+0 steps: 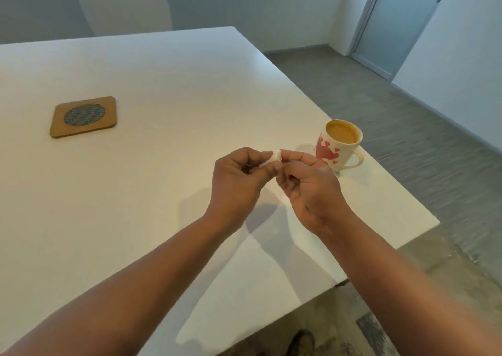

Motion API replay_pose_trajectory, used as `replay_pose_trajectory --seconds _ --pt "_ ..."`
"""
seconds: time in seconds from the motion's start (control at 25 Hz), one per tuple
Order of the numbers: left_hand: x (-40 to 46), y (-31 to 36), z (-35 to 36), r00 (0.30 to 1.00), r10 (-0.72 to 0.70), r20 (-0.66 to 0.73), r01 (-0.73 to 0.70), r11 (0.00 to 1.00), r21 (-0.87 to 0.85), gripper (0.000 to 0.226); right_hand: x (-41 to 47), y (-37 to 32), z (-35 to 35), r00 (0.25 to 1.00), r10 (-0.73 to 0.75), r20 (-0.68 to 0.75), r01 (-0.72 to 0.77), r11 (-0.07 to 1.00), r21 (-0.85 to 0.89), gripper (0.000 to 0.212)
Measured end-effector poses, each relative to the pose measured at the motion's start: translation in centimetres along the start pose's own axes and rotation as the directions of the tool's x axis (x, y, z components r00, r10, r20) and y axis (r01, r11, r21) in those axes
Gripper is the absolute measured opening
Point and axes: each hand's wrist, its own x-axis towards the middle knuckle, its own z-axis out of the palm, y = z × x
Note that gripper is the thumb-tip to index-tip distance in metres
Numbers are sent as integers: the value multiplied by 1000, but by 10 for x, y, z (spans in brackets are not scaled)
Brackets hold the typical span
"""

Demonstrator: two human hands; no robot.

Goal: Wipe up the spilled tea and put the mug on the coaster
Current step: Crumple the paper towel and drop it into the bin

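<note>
A white mug (pixel 338 146) with red hearts stands near the table's right edge, filled with milky tea, its handle pointing right. A square brown coaster (pixel 83 116) with a grey mesh circle lies far to the left. My left hand (pixel 236 184) and my right hand (pixel 307 190) meet above the table just left of the mug, both pinching a small crumpled white tissue (pixel 273 158) between their fingertips. No spill shows on the white table (pixel 163 84); my hands may hide part of the surface.
A pale chair (pixel 126 9) stands behind the table's far edge. The table's right edge and near corner drop to a grey floor (pixel 407 138). A door (pixel 394 24) is at the back right. A shoe (pixel 300 342) shows below the near edge.
</note>
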Motion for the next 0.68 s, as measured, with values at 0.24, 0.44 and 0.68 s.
replay_pose_trajectory --seconds 0.24,0.44,0.68 --pt "-6 9 110 1000 -9 7 9 1000 -22 5 -14 -60 -95 971 -216 99 238 895 -378 40" --pt "-3 -8 205 986 -16 169 13 1000 21 22 -6 -102 -186 936 -353 11 304 790 -533 43" --pt "26 -44 302 956 -38 291 1 992 126 21 13 -137 -294 958 -284 -50 184 736 -651 35"
